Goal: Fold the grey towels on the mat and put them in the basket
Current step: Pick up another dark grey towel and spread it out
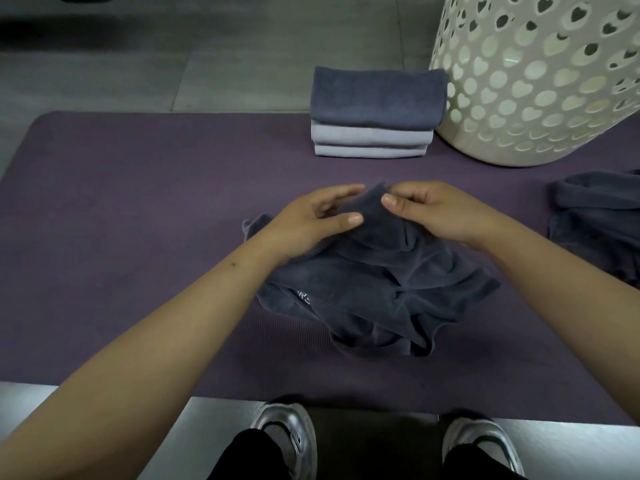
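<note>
A crumpled dark grey towel [381, 282] lies in the middle of the purple mat [138, 237]. My left hand [311, 223] and my right hand [440, 209] meet at its raised far edge. Each pinches the cloth between thumb and fingers. Folded towels [374, 112] sit stacked at the mat's far edge, a dark one on top of two lighter ones. The white basket [536, 81] with heart-shaped holes stands right beside that stack. Another unfolded dark grey towel [595, 223] lies at the right edge of the mat.
Grey floor tiles [207, 64] lie beyond the mat. My two silver shoes [287, 438] stand at the mat's near edge.
</note>
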Demonstrator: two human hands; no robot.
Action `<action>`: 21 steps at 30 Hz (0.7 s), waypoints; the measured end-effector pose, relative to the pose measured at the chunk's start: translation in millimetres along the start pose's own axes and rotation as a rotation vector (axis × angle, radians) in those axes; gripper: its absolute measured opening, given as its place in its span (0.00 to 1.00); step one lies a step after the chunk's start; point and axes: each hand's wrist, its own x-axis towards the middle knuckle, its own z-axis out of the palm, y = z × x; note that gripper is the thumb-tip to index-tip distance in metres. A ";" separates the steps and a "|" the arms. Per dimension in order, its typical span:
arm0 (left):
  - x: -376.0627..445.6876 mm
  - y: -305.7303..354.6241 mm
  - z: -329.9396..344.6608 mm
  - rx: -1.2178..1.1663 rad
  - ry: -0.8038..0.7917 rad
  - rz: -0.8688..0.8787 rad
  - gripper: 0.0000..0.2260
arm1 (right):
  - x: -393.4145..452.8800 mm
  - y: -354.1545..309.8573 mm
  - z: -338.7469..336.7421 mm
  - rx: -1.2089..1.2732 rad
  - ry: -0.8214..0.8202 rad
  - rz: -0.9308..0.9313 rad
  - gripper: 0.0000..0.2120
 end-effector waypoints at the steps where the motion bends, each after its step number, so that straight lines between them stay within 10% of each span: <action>1: 1.6 4.6 3.9 -0.010 0.045 0.022 0.10 | 2.8 -1.6 1.1 0.011 0.024 -0.025 0.08; 10: -5.3 -7.8 -14.5 -0.502 0.422 -0.103 0.06 | 5.0 31.1 4.4 -0.320 -0.182 0.165 0.39; 21: -18.1 -28.7 -44.4 -0.638 0.699 -0.233 0.10 | 8.6 127.0 24.6 -0.815 -0.123 0.357 0.22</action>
